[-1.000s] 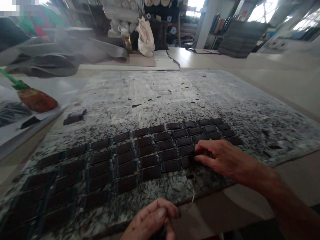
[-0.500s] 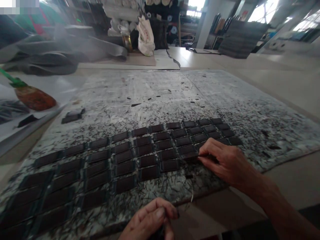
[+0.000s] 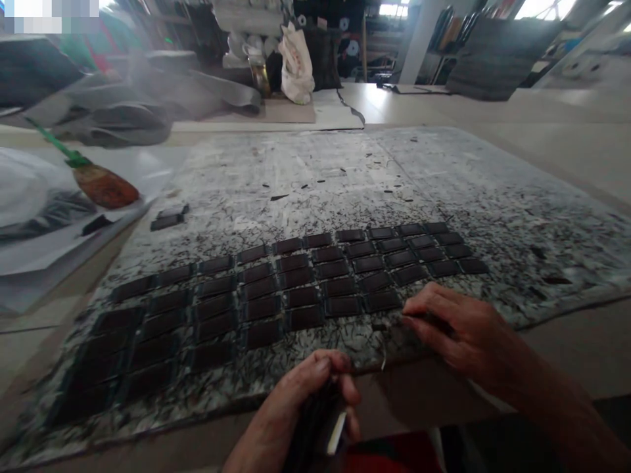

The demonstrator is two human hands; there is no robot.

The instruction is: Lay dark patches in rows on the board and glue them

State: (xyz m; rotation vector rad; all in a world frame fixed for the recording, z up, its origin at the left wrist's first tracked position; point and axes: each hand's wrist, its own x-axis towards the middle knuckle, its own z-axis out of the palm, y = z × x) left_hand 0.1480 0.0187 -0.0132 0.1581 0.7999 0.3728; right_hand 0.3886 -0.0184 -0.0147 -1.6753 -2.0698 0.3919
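Rows of dark brown rectangular patches [image 3: 305, 295], possibly leather, lie side by side on a speckled work board [image 3: 315, 177] spattered with dark flecks. My right hand [image 3: 463, 332] rests on the board just right of the rows, its fingers pinching a thin dark piece [image 3: 428, 322]. My left hand [image 3: 300, 407] is at the near edge of the board, gripping a stack of dark patches [image 3: 315, 420] with a pale edge showing. Part of that stack is hidden by my fingers.
A green-handled brush with a reddish-brown head [image 3: 103, 186] lies on a white sheet [image 3: 93, 171] at left. A small stack of dark patches [image 3: 166, 219] sits near the board's left edge. Grey material, a white bag [image 3: 296, 66] and rolls stand beyond.
My left hand has risen and now shows the stack of patches. My right hand has shifted right, away from the rows. The view has tilted slightly.
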